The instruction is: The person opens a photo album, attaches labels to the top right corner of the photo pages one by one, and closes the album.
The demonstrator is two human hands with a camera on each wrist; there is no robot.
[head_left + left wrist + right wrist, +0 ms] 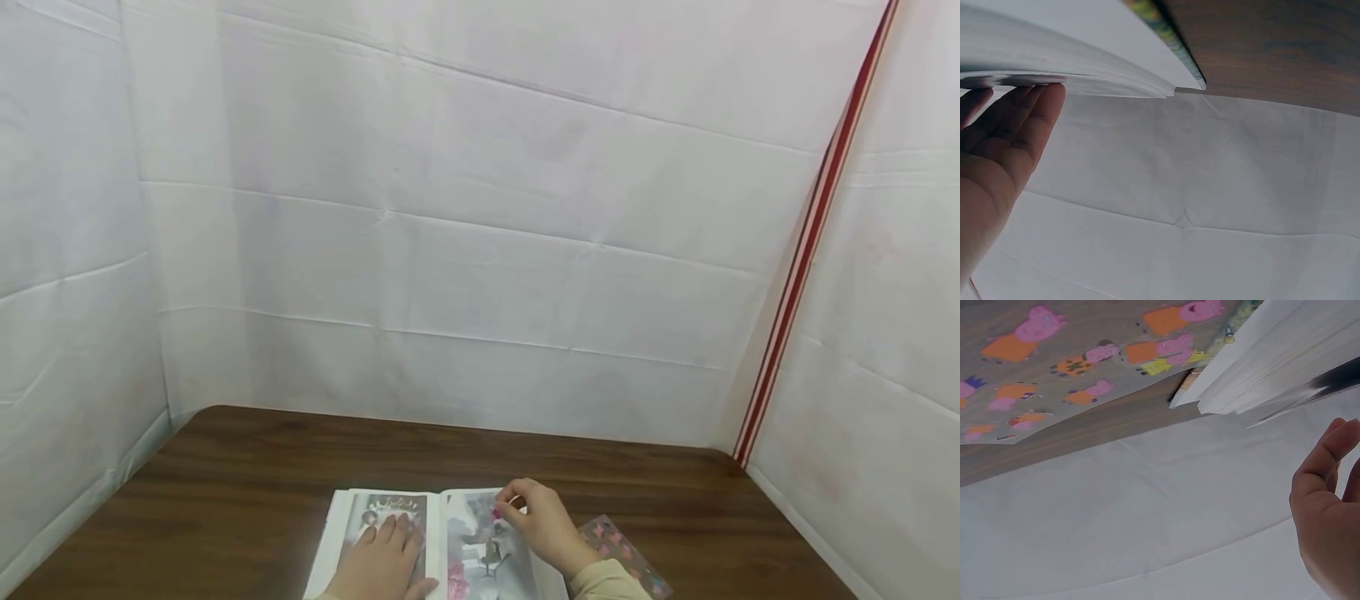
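An open book [438, 533] with thick white pages lies at the table's near side. Its left page carries a picture with a gold ornament, and the right page [472, 533] a grey picture with a pink flower. My left hand [382, 562] rests on the left page, fingers spread. Just over the right page, my right hand [542, 521] pinches a small pink sticker [497, 513] between thumb and forefinger; in the right wrist view the fingertips sit at the frame edge and the sticker is hidden. A clear sheet of cartoon pig stickers [1091, 353] lies right of the book.
The brown wooden table [300, 467] stretches beyond and to both sides of the book. White cloth [450, 250] hangs behind and at both sides, with a red striped band [817, 225] at the right corner.
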